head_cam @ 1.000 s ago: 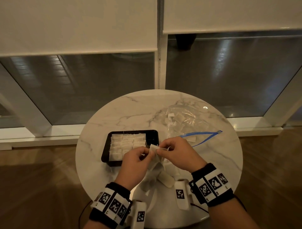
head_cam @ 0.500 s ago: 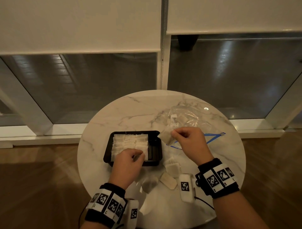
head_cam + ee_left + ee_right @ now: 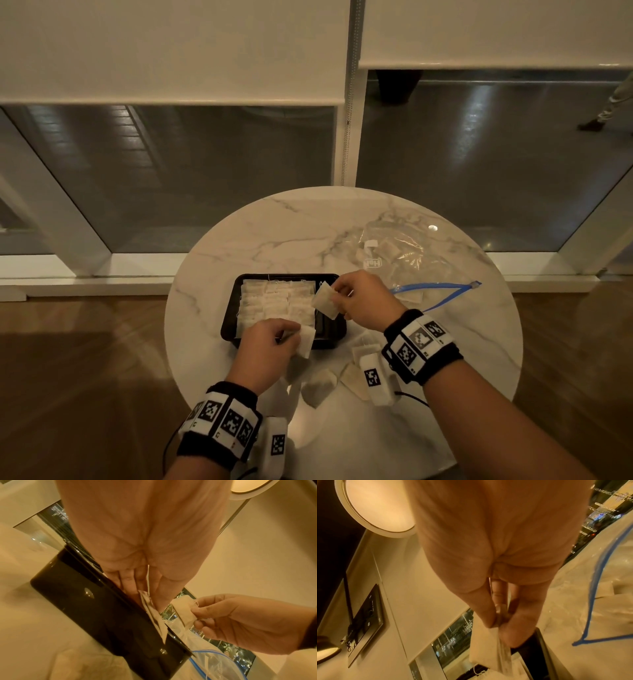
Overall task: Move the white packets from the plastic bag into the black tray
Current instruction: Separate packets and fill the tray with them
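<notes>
Pinching a packet (image 3: 324, 299) above the tray's (image 3: 228, 320) empty right strip, the right hand (image 3: 359, 297) is nearer; left hand (image 3: 269, 346) pinches another (image 3: 306, 340) at the near rim.

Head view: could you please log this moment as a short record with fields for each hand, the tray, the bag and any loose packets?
left hand: pinches a white packet at the black tray's near rim
right hand: pinches another packet above the tray's right side
black tray: on the marble table, left part filled with packets
plastic bag: open, right of the tray, a few packets inside
loose packets: on the table, near the wrists
</notes>
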Demonstrator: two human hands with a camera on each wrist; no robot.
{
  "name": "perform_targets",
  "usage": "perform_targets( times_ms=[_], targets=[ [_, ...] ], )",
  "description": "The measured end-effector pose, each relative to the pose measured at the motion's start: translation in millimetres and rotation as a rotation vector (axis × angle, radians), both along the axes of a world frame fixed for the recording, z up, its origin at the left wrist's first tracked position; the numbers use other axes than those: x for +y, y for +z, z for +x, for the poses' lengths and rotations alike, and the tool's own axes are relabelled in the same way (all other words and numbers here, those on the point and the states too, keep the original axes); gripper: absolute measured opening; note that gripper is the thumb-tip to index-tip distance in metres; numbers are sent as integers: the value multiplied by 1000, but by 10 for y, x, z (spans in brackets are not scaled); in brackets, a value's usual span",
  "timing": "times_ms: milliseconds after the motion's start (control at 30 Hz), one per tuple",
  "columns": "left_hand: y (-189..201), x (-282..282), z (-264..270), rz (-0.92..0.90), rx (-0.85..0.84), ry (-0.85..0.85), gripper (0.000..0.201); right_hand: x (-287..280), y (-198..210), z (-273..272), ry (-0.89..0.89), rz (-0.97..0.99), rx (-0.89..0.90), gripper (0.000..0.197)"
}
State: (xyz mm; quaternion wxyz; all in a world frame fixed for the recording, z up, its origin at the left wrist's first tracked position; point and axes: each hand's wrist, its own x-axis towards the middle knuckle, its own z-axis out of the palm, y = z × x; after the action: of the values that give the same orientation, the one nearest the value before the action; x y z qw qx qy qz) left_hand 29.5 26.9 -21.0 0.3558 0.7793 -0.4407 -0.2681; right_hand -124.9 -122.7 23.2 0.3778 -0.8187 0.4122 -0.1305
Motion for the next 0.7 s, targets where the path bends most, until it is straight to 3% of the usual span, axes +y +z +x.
perform_targets(
  times_ms=[700],
  targets=[
    [-81, -19, 38, -57, 31, -17, 21, -702, -23, 487, 117, -277, 448, 14]
  ],
)
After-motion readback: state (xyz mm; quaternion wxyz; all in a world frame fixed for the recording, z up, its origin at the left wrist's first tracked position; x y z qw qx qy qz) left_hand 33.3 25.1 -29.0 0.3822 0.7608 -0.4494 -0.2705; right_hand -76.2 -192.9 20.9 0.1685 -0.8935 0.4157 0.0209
